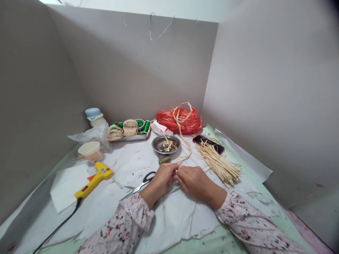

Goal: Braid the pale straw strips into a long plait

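Observation:
A long braided straw strand [189, 152] runs from between my hands up over a red plastic bag [169, 118], where it loops. My left hand [163, 177] pinches the near end of the braid. Close against it, my right hand [192, 179] grips the same end, fingertips together. Thin loose straw ends hang below my fingers. To the right lies a bundle of pale straw [221, 164], partly over a dark phone [218, 147]. Just beyond my hands are a green-brown thread spool [164, 159] and a metal bowl [153, 145] holding straw scraps.
Black-handled scissors [136, 188] lie beside my left wrist. Farther left are a yellow glue gun [95, 179] with a cord, a white tub [90, 150] and a plastic bag [99, 135]. A tray [132, 138] with straw coils and green thread stands behind, near a blue-lidded bottle [94, 116].

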Available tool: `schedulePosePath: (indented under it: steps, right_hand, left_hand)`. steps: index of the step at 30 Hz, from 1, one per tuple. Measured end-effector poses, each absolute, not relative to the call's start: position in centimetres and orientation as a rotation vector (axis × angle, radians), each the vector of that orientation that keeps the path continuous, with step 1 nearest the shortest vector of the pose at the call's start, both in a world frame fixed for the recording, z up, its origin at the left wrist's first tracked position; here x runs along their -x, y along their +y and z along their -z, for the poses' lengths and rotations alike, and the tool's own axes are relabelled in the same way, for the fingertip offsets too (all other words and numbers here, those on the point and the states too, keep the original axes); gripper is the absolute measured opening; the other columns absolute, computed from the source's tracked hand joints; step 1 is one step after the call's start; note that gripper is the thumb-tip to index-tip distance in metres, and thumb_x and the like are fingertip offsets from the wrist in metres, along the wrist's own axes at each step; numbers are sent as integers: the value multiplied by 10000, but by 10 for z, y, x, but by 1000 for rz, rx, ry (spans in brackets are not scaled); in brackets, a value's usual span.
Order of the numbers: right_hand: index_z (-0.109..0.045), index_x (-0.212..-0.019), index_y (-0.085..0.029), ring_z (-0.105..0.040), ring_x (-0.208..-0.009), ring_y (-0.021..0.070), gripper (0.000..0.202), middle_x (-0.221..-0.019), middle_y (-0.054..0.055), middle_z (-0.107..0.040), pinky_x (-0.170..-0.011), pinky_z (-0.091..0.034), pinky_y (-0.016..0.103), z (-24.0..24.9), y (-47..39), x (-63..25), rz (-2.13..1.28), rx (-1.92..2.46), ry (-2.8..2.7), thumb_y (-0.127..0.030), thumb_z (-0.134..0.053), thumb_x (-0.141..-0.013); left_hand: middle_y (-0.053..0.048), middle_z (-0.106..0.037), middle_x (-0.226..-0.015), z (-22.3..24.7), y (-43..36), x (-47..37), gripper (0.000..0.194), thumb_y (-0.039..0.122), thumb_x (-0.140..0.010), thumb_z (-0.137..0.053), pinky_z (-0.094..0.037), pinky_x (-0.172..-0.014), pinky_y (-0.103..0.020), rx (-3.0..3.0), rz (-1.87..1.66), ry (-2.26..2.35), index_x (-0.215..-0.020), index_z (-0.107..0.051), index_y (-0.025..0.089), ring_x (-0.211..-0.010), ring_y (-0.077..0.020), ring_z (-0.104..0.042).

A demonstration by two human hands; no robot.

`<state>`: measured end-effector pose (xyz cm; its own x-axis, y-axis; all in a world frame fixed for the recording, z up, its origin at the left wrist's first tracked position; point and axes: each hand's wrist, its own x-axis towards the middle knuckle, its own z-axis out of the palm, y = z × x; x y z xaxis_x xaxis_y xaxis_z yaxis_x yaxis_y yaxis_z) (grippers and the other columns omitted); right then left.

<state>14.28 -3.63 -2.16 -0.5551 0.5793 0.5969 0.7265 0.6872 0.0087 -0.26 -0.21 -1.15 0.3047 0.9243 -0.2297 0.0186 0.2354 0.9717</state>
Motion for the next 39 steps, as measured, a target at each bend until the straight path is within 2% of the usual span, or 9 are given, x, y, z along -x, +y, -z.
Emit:
schedulePosePath:
  steps: [5, 11, 16, 19, 22, 25, 30, 34, 39]
  right_hand:
    - [-588, -775, -154, -533, -617, 145, 224, -711, 56, -625, -561, -334, 270, 22, -37, -144, 244, 944, -2361, -201, -427, -923]
    - [-557, -667, -185, -483, -597, 130, 330, -627, 7, -523, -601, -364, 257, 14, -35, -151, -230, 1039, -1887, -311, -413, -936]
    - [-608, -733, -173, -528, -612, 146, 350, -654, 17, -578, -592, -390, 265, 19, -20, -155, -727, 1268, -1495, -432, -450, -907]
    - [-601, -753, -168, -538, -572, 136, 377, -653, 14, -594, -558, -406, 255, 24, -14, -153, -1131, 1157, -1461, -494, -462, -881]
    - [-564, -744, -169, -533, -522, 116, 368, -611, -11, -561, -521, -410, 236, 22, -17, -148, -1383, 1037, -1445, -520, -510, -840]
    - [-530, -722, -179, -471, -432, 88, 340, -529, -51, -488, -442, -357, 209, 17, -21, -145, -1432, 1044, -1439, -503, -531, -825]
    - [-545, -742, -183, -279, -377, 55, 220, -492, -84, -395, -377, -180, 197, 18, -19, -148, -1352, 1104, -1420, -386, -535, -827]
    - [-567, -714, -175, -299, -426, 68, 183, -506, -70, -408, -411, -203, 202, 26, -12, -150, -1226, 1185, -1463, -334, -553, -803]
    - [-603, -708, -169, -388, -495, 99, 188, -540, -42, -485, -482, -293, 215, 30, -11, -150, -984, 1322, -1588, -316, -538, -805]
  left_hand:
    - [82, -327, -446, 16, 0, 3, 369, 474, -679, -623, -79, -392, -229, -1120, -819, 1026, -555, -428, 187, -368, -33, -199]
    - [108, -276, -449, 11, 0, 4, 350, 481, -681, -655, -61, -397, -217, -1034, -831, 921, -640, -507, 167, -371, -26, -149]
    - [104, -292, -441, 1, -6, 2, 378, 508, -682, -659, -59, -396, -216, -1072, -800, 913, -644, -525, 157, -371, -23, -146]
    - [67, -396, -447, 1, -8, 0, 380, 503, -697, -645, -76, -398, -219, -1120, -790, 888, -621, -535, 147, -367, -25, -186]
    - [-13, -547, -517, 2, -8, -2, 393, 497, -745, -586, -110, -404, -225, -1210, -764, 827, -591, -553, 137, -386, -45, -310]
    - [-36, -574, -530, 4, -8, -2, 411, 497, -779, -524, -149, -419, -226, -1282, -746, 799, -587, -568, 136, -416, -66, -370]
    - [70, -374, -464, 7, -8, 0, 281, 429, -729, -543, -98, -419, -229, -1228, -783, 933, -621, -500, 173, -392, -51, -192]
    - [94, -287, -468, 14, -6, -1, 170, 342, -695, -504, -100, -430, -235, -1272, -764, 1024, -624, -469, 192, -402, -64, -175]
    - [41, -414, -510, 24, -1, -3, 190, 294, -734, -447, -231, -514, -243, -1645, -819, 1239, -604, -526, 180, -506, -117, -358]
